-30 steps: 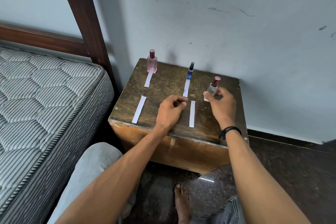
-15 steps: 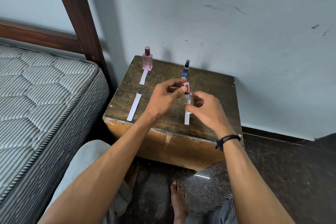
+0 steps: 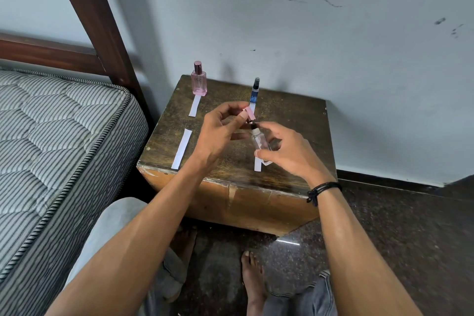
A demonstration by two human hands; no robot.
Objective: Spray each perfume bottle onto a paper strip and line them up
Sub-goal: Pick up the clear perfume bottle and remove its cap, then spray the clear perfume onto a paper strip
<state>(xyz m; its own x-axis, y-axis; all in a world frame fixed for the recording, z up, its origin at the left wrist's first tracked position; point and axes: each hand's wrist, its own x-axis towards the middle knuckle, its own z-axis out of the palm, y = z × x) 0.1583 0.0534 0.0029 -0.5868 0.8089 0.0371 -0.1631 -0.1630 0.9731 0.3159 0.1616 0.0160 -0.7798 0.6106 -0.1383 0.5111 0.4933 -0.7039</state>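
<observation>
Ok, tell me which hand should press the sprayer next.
Right, probably. The right hand already grips the clear bottle above a paper strip, its forefinger by the nozzle; the left hand holds the cap.

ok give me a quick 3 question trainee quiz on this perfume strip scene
1. True or false: the clear bottle has its cap on.
2. Which hand holds the pink cap? A) left B) right
3. How many bottles stand on the wooden table unheld?

Key:
1. False; the left hand holds the cap off it.
2. A; the right hand holds the clear bottle.
3. Two: the pink bottle and the blue bottle.
</observation>
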